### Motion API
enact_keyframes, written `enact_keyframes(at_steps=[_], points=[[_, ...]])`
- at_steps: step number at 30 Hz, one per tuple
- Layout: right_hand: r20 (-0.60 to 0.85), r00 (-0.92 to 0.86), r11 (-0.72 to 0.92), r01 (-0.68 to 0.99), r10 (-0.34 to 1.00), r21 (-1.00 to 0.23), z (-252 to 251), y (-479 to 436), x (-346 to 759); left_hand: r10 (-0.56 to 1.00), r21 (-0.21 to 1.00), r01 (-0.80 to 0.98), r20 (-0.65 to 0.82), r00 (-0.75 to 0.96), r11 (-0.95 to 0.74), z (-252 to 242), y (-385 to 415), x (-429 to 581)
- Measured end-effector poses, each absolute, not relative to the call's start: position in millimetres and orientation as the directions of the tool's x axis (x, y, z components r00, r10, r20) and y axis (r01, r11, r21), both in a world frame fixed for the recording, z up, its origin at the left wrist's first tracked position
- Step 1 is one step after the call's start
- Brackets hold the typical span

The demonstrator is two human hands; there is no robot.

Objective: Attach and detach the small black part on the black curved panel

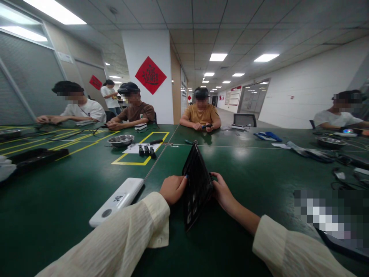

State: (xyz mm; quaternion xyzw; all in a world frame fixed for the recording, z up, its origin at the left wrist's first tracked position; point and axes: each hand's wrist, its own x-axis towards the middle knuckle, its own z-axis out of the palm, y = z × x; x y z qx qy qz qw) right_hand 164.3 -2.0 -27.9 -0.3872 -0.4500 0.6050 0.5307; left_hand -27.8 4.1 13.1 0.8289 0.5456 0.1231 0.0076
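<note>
**A:** Fig. 1. What do the hands hold?
**B:** Left hand and right hand grip a black panel, fingers closed on its opposite edges. It stands tilted on edge on the tabletop, just right of the white bar.
**A:** Good handling?
**B:** Probably even pressure from both sides, with the lower edge planted so it cannot slip.
**A:** Obstacles?
**B:** Beyond the white bar are a metal bowl and small black parts. Left of it is a black tray. All lie well apart.

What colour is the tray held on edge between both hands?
The tray is black; the head view shows it best, held by the left hand and right hand.
</note>
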Motion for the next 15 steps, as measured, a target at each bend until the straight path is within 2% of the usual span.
enact_keyframes(at_steps=[15], points=[[0.043,-0.149,-0.002,-0.290,0.988,-0.957,-30.7,-0.6,164.0,0.924,0.180,0.916,0.212,0.318,-0.357,14.6,2.8,-27.1]])
